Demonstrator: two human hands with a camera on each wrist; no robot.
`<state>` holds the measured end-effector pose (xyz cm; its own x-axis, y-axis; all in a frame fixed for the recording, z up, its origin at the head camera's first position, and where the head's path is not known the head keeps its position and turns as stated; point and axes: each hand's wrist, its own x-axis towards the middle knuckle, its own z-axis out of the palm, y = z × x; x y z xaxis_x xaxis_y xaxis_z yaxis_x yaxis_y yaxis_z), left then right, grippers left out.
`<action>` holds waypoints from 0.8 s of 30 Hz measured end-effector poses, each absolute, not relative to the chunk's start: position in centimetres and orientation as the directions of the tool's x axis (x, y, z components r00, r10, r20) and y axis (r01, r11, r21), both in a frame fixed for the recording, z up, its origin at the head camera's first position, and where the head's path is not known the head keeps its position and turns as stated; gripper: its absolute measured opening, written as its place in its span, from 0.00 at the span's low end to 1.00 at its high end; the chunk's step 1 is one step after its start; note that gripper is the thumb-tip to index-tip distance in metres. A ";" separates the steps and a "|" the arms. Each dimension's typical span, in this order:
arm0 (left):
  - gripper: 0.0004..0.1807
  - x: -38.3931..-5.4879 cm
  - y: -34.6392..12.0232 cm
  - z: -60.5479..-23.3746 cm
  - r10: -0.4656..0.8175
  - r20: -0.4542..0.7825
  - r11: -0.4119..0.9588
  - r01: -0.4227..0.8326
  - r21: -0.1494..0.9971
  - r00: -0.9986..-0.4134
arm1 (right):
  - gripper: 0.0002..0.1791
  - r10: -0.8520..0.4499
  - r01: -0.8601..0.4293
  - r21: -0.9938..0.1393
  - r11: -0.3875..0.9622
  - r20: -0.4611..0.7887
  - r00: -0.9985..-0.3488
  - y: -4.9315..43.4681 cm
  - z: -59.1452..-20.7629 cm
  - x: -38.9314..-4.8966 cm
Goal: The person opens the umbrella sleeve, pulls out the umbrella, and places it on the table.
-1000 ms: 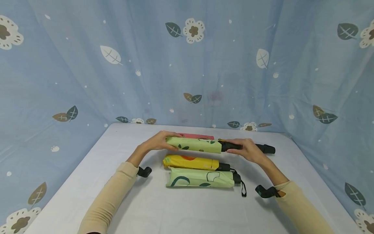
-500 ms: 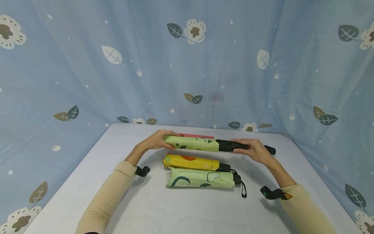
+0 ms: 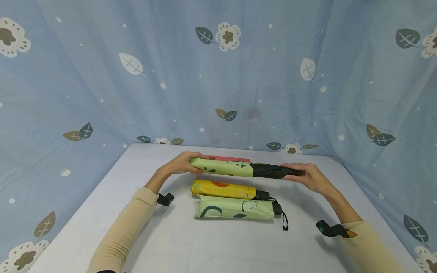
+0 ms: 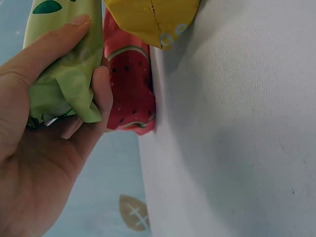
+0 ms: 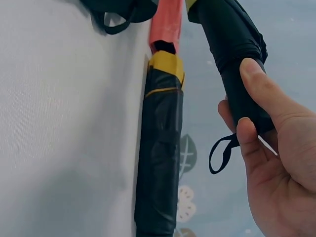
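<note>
My left hand (image 3: 182, 163) grips the closed end of a light green umbrella sleeve (image 3: 225, 167) with dark leaf prints. From its right end sticks a folded black umbrella (image 3: 268, 170), partly inside the sleeve. At the umbrella's handle end, my right hand (image 3: 308, 176) holds on with thumb and fingers; a wrist loop (image 5: 224, 155) dangles there in the right wrist view. Both pieces are raised over the back of the table. Below them lie a yellow sleeved umbrella (image 3: 223, 189) and, in front, another green sleeved umbrella (image 3: 235, 207) with a black strap.
Behind the held umbrella lies a red watermelon-print sleeve (image 3: 230, 158). Beside it, a black folded umbrella with a yellow band (image 5: 160, 148) shows in the right wrist view. A blue leaf-print curtain (image 3: 218, 76) surrounds the white table (image 3: 218, 246).
My right hand has moved to the right, and more black umbrella shows outside the green sleeve. The left hand and the sleeve have shifted slightly left.
</note>
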<state>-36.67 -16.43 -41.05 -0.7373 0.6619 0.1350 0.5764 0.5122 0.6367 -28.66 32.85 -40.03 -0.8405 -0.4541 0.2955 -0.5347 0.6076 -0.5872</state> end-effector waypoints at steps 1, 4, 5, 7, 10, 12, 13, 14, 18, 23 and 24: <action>0.31 -36.7 -16.5 -41.1 0.662 0.135 0.510 0.575 0.639 -0.737 | 0.25 -0.452 -0.532 -0.590 0.607 0.295 -0.842 33.0 -40.0 -28.6; 0.32 -36.7 -16.6 -41.1 0.665 0.134 0.503 0.573 0.647 -0.735 | 0.25 -0.441 -0.522 -0.592 0.613 0.292 -0.849 33.6 -39.8 -28.2; 0.32 -36.7 -16.7 -41.1 0.665 0.131 0.503 0.570 0.649 -0.736 | 0.25 -0.439 -0.522 -0.589 0.617 0.294 -0.849 33.8 -39.8 -28.0; 0.33 -36.7 -16.7 -41.1 0.664 0.124 0.502 0.563 0.656 -0.737 | 0.25 -0.433 -0.518 -0.583 0.626 0.292 -0.852 34.2 -39.6 -27.8; 0.33 -36.7 -16.7 -41.1 0.662 0.116 0.502 0.553 0.665 -0.741 | 0.25 -0.428 -0.522 -0.575 0.630 0.303 -0.851 34.8 -39.6 -27.5; 0.33 -36.8 -16.8 -41.1 0.661 0.115 0.503 0.551 0.666 -0.742 | 0.25 -0.429 -0.530 -0.570 0.628 0.314 -0.847 35.2 -39.6 -27.4; 0.33 -36.8 -16.8 -41.1 0.660 0.115 0.503 0.550 0.667 -0.743 | 0.25 -0.432 -0.536 -0.568 0.624 0.321 -0.843 35.4 -39.6 -27.3; 0.33 -36.8 -16.8 -41.1 0.660 0.116 0.502 0.551 0.666 -0.743 | 0.24 -0.434 -0.541 -0.563 0.625 0.325 -0.840 35.6 -39.6 -27.2; 0.33 -36.9 -16.8 -41.3 0.656 0.116 0.515 0.554 0.654 -0.746 | 0.25 -0.429 -0.541 -0.542 0.644 0.330 -0.841 36.2 -39.7 -26.9; 0.32 -36.9 -16.8 -41.5 0.647 0.118 0.528 0.554 0.644 -0.753 | 0.25 -0.390 -0.502 -0.524 0.688 0.317 -0.865 37.1 -39.9 -26.5; 0.32 -36.8 -16.8 -41.5 0.645 0.116 0.531 0.553 0.642 -0.755 | 0.25 -0.383 -0.496 -0.521 0.694 0.316 -0.868 37.3 -39.9 -26.4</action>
